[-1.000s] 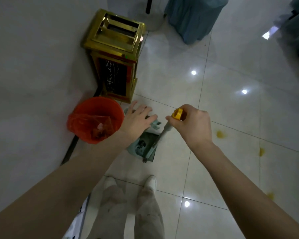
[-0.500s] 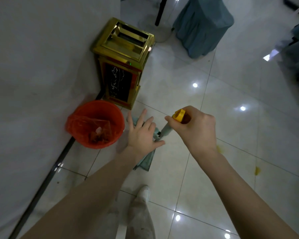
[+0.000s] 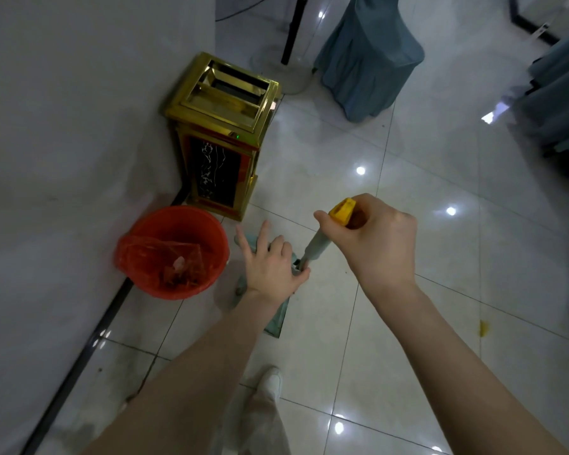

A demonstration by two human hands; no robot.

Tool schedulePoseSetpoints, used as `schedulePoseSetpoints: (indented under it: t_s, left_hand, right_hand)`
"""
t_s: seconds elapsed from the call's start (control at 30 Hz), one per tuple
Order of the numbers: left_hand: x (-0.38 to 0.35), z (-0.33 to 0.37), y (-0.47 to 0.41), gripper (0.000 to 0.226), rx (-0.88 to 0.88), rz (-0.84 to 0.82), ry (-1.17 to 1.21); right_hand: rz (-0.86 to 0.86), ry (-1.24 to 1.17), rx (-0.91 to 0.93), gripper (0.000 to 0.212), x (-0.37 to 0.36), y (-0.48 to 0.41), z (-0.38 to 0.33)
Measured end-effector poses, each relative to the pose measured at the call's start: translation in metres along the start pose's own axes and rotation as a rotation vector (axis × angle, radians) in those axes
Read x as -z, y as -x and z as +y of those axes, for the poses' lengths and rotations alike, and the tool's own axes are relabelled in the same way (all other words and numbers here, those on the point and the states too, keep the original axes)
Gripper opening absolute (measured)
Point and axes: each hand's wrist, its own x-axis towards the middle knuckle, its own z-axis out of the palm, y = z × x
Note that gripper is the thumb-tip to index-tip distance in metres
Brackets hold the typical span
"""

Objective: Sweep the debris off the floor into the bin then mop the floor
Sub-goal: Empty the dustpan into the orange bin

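my right hand [image 3: 380,244] is gripping the mop handle [image 3: 317,246] near its yellow top; my left hand [image 3: 271,269], fingers spread, is hovering over the mop head [image 3: 276,318]

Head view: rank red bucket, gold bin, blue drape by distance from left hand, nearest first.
1. red bucket, just left of the left hand.
2. gold bin, beyond it by the wall.
3. blue drape, far off, upper right.

Red bin [image 3: 218,239] with red liner [image 3: 135,254]. Gold-framed cabinet [image 3: 211,117], black panel [image 3: 216,172] veined white. Yellow cap [image 3: 342,212] on grey-green mop handle [image 3: 316,246]. Teal mop cloth [image 3: 276,318]. White tiled floor [image 3: 326,356], yellow spots [image 3: 483,327].
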Motion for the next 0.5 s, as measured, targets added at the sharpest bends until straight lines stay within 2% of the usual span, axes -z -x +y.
schedulePoseSetpoints:
  t_s: [0.2, 0.5]
  left_hand:
    - [-0.018, -0.006, -0.001, 0.043, -0.075, 0.197, 0.073]
    - [-0.025, -0.005, 0.001, 0.042, -0.079, 0.170, 0.082]
  right_hand:
    - [-0.001, -0.026, 0.049, 0.035, -0.001, -0.004, -0.004]
    - [0.018, -0.018, 0.054, 0.036, -0.001, 0.001, -0.003]
